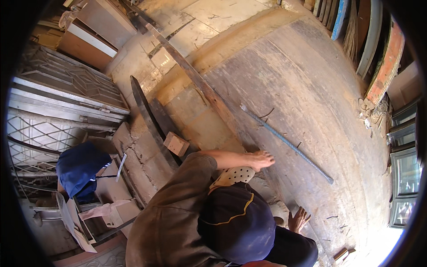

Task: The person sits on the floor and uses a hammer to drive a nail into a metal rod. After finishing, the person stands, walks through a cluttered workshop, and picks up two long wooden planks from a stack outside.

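Neither of my hands is in view. Another person in a brown shirt (173,213) and a dark cap (238,222) with a yellow line crouches at the lower middle, seen from above. One of that person's hands (261,160) has curled fingers and rests by the edge of a wide, worn wooden board (311,98); whether it holds anything, I cannot tell. Their other hand (299,220) lies on the board with fingers spread. A beige clog with holes (233,175) shows beneath the arm. A ribbed metal rod (289,144) lies across the board, near several nails.
A long timber (200,84) runs along the board's left edge. Left of it are a dark bar (149,111) and a wooden block (176,143). Metal grilles (66,84) and a blue cloth (82,164) are at left. Planks (387,62) and framed glass panes (407,178) line the right.
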### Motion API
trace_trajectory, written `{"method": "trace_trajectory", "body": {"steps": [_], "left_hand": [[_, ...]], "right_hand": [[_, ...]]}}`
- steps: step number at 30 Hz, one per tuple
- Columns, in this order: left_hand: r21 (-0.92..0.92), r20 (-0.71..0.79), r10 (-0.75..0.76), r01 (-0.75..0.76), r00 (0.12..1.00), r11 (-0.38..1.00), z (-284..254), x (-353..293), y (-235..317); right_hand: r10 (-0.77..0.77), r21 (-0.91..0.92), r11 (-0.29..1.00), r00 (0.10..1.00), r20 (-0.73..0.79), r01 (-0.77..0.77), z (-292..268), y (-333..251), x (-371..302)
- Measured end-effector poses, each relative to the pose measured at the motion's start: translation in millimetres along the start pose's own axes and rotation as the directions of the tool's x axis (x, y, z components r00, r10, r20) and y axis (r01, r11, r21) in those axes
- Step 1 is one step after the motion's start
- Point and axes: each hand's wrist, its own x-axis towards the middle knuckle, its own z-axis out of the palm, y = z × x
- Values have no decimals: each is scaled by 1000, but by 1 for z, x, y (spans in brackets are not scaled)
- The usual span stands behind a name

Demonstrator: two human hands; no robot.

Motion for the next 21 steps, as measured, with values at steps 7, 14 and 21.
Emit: {"method": "trace_trajectory", "body": {"steps": [7, 14, 21], "left_hand": [[-232, 13, -172, 170, 985, 958, -56, -36, -22], [-410, -348, -4, -148, 937, 900, -55, -26, 30], [-589, -178, 224, -286, 958, 756, -219, -19, 116]], "right_hand": [[-61, -50, 997, 998, 28, 62, -7, -46, 30], [-93, 59, 994, 994, -62, 96, -5, -87, 40], [8, -105, 994, 997, 77, 0, 15, -94, 44]]}}
